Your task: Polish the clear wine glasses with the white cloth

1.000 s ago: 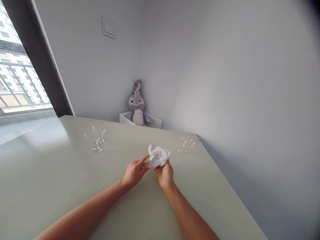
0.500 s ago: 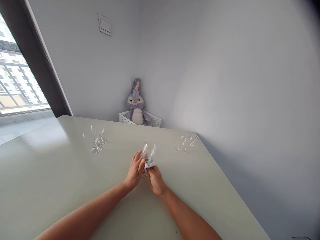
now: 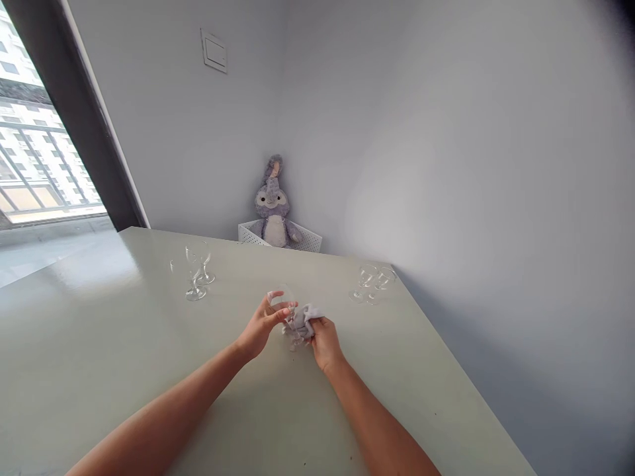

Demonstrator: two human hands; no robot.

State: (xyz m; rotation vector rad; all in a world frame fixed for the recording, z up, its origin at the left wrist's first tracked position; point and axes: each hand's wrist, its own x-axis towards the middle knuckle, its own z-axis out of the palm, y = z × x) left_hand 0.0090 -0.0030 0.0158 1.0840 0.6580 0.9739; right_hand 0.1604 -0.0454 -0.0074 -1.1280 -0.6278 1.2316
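Observation:
My left hand (image 3: 261, 324) grips the bowl of a clear stemmed glass (image 3: 285, 297), its fingers curled round the far side. The glass leans a little, with its stem and foot low over the table. In my right hand (image 3: 325, 340) is a crumpled pale grey cloth (image 3: 305, 318), pinched between thumb and fingers. The cloth is against the glass's stem and hides part of it.
Clear stemmed glasses (image 3: 195, 291) stand at the table's left. Two more glasses (image 3: 366, 276) are near the right edge. Behind the table (image 3: 238, 416), a plush toy (image 3: 275, 215) sits in a white perforated basket (image 3: 311, 242) against the wall.
My left hand has shifted its hold up to the glass's bowl, and the glass has tilted. My right hand has moved slightly right and up, showing more of the cloth.

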